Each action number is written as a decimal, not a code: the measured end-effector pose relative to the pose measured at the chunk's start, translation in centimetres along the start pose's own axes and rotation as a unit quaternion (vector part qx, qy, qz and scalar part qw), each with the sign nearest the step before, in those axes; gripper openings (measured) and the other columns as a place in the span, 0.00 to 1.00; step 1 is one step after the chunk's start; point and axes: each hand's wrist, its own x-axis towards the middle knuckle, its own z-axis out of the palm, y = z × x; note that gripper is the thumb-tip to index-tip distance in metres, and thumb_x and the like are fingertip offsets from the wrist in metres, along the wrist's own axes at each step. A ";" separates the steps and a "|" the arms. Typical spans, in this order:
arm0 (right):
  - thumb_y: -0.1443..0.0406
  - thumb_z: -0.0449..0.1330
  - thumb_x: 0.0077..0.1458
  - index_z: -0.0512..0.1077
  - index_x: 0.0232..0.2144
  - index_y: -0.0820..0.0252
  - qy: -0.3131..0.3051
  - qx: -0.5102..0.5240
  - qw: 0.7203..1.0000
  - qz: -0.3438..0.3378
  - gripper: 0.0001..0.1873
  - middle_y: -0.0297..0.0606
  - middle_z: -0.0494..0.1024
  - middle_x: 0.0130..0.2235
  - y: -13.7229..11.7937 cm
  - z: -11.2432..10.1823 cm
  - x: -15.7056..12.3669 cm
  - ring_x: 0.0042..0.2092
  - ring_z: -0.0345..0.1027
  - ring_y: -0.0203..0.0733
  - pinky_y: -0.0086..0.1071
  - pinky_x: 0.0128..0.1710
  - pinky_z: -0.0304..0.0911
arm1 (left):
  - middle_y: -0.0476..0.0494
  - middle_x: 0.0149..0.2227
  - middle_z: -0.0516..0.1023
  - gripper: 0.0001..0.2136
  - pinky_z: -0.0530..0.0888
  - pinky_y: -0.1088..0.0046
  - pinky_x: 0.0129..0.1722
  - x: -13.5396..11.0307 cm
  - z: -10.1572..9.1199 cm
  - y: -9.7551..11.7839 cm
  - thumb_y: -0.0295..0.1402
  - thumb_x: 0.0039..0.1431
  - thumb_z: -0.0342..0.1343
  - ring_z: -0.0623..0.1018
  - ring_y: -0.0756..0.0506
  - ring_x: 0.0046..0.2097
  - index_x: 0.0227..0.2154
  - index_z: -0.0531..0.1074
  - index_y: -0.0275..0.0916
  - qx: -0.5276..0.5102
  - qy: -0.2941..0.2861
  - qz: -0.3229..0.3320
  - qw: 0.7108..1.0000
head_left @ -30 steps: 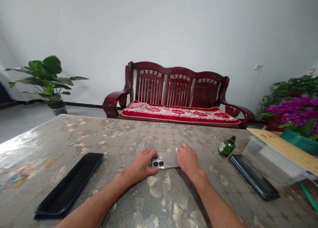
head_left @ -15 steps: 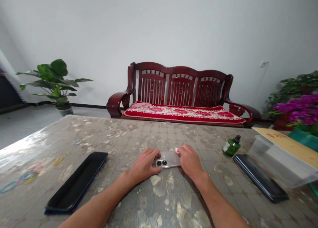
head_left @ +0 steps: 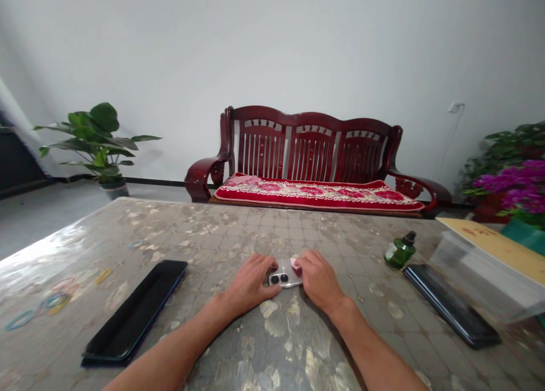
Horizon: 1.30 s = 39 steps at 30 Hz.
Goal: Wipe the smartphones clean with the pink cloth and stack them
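Observation:
A silver phone (head_left: 283, 276) lies face down on the patterned table (head_left: 272, 345), its two camera lenses showing between my hands. My left hand (head_left: 249, 283) curls round the phone's left end, fingers on top and thumb at the near edge. My right hand (head_left: 317, 280) covers most of the phone's right part, its fingers pressed together on a small pink piece (head_left: 294, 263) against the phone's back. I cannot make out what the pink piece is.
A long black tray (head_left: 136, 311) lies at the left, with coloured rubber bands (head_left: 51, 303) beyond it. At the right are a green bottle (head_left: 399, 251), a dark flat device (head_left: 451, 311) and a clear plastic box (head_left: 481, 277). A red wooden bench (head_left: 310, 164) stands behind the table.
My right hand has slid left along the phone with the pink piece and covers more of it. My left hand has stayed on the phone's left end.

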 end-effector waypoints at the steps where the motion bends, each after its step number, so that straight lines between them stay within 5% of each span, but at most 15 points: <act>1: 0.75 0.53 0.61 0.75 0.36 0.58 -0.006 0.015 0.999 -0.030 0.13 0.38 0.73 0.37 -0.3 0.1 -0.1 0.42 0.64 0.41 0.31 0.43 0.59 | 0.46 0.39 0.75 0.12 0.68 0.67 0.45 0.0 0.1 -0.1 0.32 0.52 0.61 0.72 0.41 0.44 0.40 0.70 0.40 0.000 0.004 0.004 1.000; 5: 0.74 0.53 0.60 0.74 0.36 0.57 -0.007 0.041 0.996 -0.081 0.12 0.37 0.73 0.37 -0.9 0.5 -0.2 0.42 0.64 0.41 0.31 0.43 0.59 | 0.46 0.40 0.76 0.11 0.68 0.66 0.47 0.0 0.2 -0.3 0.32 0.53 0.61 0.72 0.41 0.45 0.40 0.70 0.41 -0.003 0.007 0.013 1.000; 15: 0.73 0.54 0.61 0.78 0.38 0.56 0.010 -0.058 0.992 0.111 0.13 0.40 0.76 0.39 3.5 0.0 1.1 0.44 0.66 0.43 0.31 0.44 0.59 | 0.44 0.42 0.76 0.12 0.68 0.66 0.48 0.1 -0.5 0.2 0.33 0.53 0.61 0.73 0.40 0.47 0.41 0.70 0.41 -0.002 -0.024 -0.005 1.000; 31: 0.67 0.53 0.63 0.78 0.36 0.58 -0.069 -0.092 0.958 0.262 0.13 0.41 0.78 0.40 2.4 -2.8 0.2 0.37 0.72 0.40 0.30 0.33 0.55 | 0.45 0.42 0.77 0.11 0.68 0.67 0.47 -0.1 -0.8 0.9 0.34 0.54 0.60 0.74 0.41 0.46 0.40 0.70 0.42 0.039 -0.027 -0.027 0.999; 35: 0.67 0.54 0.60 0.79 0.35 0.58 -0.078 -0.071 0.960 0.259 0.12 0.41 0.79 0.39 1.4 -2.8 0.3 0.38 0.72 0.40 0.30 0.34 0.56 | 0.45 0.41 0.77 0.10 0.68 0.67 0.47 -0.2 -0.9 1.1 0.34 0.55 0.59 0.74 0.41 0.46 0.40 0.70 0.42 0.048 -0.032 -0.028 0.998; 39: 0.68 0.55 0.58 0.78 0.32 0.58 -0.064 -0.008 0.984 0.165 0.10 0.38 0.78 0.37 -0.7 -1.8 -0.2 0.38 0.71 0.38 0.28 0.35 0.57 | 0.46 0.41 0.78 0.10 0.68 0.67 0.47 -0.2 -0.9 1.1 0.35 0.56 0.58 0.74 0.41 0.45 0.41 0.70 0.43 0.058 -0.029 -0.027 0.998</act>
